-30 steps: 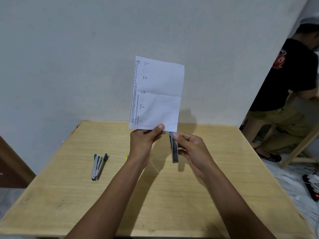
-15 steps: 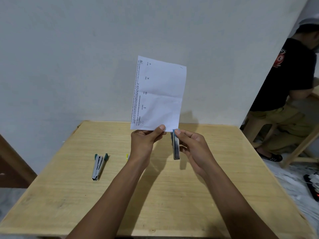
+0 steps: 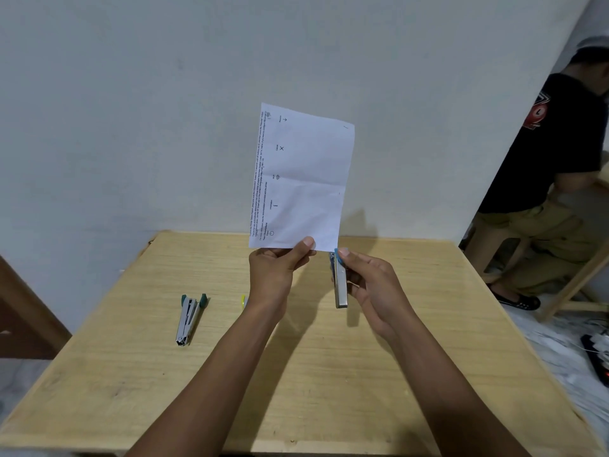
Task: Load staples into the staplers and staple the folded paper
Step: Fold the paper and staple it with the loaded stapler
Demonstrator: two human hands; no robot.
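Two staplers in view. The slim steel stapler with a blue plastic tip is in the air above the far half of the pale wood-grain table. It stands roughly upright, tip up, right at the lower right corner of the paper. I can't tell if that corner is inside its mouth.

The right hand grips it, fingers curled round the body and one fingertip up at the blue tip.

The left hand pinches the bottom edge of the white printed paper sheet, thumb on the near face and the other fingers behind.

The sheet is held upright, leaning slightly right, above the table's far edge. It's matte and a bit wrinkled, with one horizontal crease across the middle. Fine print runs sideways along its left edge, next to a column of small icons.

The second steel stapler, with dark green plastic ends, lies flat towards the table's left edge. It is splayed in a narrow V, green ends pointing at the far edge.

A small yellow item sits just beside the left wrist, mostly hidden, so I can't tell what it is.

The table's far edge meets a plain white wall. Off its right edge is a person in a black T-shirt with a red print and khaki trousers, cut off by the frame.
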